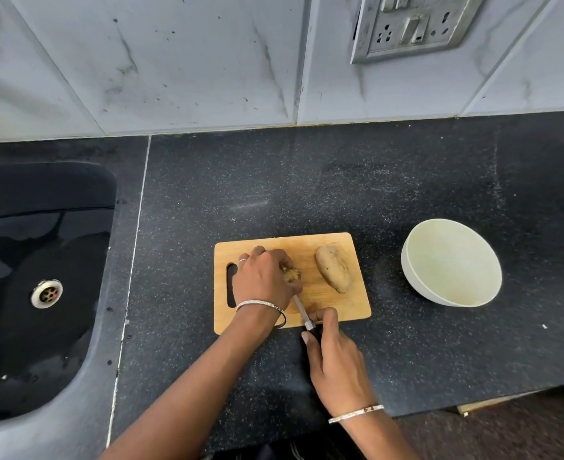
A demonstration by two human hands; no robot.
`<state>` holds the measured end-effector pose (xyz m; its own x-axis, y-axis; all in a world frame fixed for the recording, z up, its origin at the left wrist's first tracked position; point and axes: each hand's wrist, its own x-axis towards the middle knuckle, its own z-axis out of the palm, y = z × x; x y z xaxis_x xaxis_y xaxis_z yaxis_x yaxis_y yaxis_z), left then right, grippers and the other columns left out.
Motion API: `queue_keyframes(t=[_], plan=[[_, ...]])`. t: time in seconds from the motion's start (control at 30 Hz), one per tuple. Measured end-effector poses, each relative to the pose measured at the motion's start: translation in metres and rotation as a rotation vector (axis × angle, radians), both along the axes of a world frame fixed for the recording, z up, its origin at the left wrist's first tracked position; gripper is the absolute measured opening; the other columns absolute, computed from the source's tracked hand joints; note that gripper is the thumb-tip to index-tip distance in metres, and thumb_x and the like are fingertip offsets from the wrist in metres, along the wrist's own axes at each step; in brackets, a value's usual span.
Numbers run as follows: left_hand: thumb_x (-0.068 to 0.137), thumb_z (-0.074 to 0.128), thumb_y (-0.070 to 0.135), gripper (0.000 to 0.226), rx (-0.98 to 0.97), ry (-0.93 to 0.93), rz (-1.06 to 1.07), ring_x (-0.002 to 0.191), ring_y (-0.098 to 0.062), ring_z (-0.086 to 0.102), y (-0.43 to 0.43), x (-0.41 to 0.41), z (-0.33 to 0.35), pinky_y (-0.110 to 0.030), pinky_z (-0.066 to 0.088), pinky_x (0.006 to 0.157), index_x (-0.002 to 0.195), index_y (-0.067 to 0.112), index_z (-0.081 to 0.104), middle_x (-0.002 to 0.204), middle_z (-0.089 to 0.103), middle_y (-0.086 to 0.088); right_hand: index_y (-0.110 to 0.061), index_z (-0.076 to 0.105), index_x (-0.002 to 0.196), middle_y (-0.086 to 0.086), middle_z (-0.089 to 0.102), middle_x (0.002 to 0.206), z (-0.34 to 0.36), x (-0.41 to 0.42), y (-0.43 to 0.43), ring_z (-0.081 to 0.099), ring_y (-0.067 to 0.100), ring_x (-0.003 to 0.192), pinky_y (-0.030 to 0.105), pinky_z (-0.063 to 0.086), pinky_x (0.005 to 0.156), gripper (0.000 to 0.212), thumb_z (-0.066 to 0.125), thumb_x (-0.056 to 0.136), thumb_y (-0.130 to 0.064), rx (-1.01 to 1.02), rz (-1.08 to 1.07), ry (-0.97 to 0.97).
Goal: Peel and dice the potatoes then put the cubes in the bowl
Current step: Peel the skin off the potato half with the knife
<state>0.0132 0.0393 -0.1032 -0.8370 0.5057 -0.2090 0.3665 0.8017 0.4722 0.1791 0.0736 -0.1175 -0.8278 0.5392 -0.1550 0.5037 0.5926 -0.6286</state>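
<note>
A wooden cutting board (337, 240) lies on the dark counter. My left hand (265, 277) curls over a small potato (292, 274) on the board's middle; most of that potato is hidden under the fingers. My right hand (333, 363) grips the black handle of a knife (300, 310), whose blade runs up and left under my left hand. A second, larger unpeeled potato (333, 268) rests on the board's right half. A pale, empty bowl (451, 262) stands on the counter to the right of the board.
A black sink (41, 277) with a metal drain (46, 293) fills the left. The speckled counter (307, 187) runs back to a tiled wall with a socket plate (413, 24). The counter's front edge drops off at lower right.
</note>
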Motion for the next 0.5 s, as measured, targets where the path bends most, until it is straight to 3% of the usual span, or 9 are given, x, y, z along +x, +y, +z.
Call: queue_keyframes(t=[0.27,0.5], plan=[[0.066,0.081,0.036,0.027,0.082,-0.027,-0.001,0.091,-0.021,0.054,-0.0007,-0.0044,-0.0024,-0.028,0.042,0.081,0.091,0.032,0.071,0.093,0.058,0.004,-0.02,0.035,0.11,-0.01,0.051,0.082,0.0021,0.0023,-0.0013,0.061,0.026,0.078,0.033,0.03,0.057,0.015,0.042,0.102,-0.032,0.007,0.0,0.003],[0.064,0.083,0.036,0.028,0.098,-0.026,0.031,0.091,-0.023,0.054,-0.0001,-0.0025,-0.0045,-0.034,0.048,0.083,0.09,0.033,0.072,0.093,0.059,0.004,-0.02,0.037,0.11,-0.013,0.047,0.077,0.0038,0.0056,-0.0011,0.06,0.025,0.077,0.031,0.028,0.053,0.016,0.044,0.102,-0.032,0.014,-0.008,-0.011]])
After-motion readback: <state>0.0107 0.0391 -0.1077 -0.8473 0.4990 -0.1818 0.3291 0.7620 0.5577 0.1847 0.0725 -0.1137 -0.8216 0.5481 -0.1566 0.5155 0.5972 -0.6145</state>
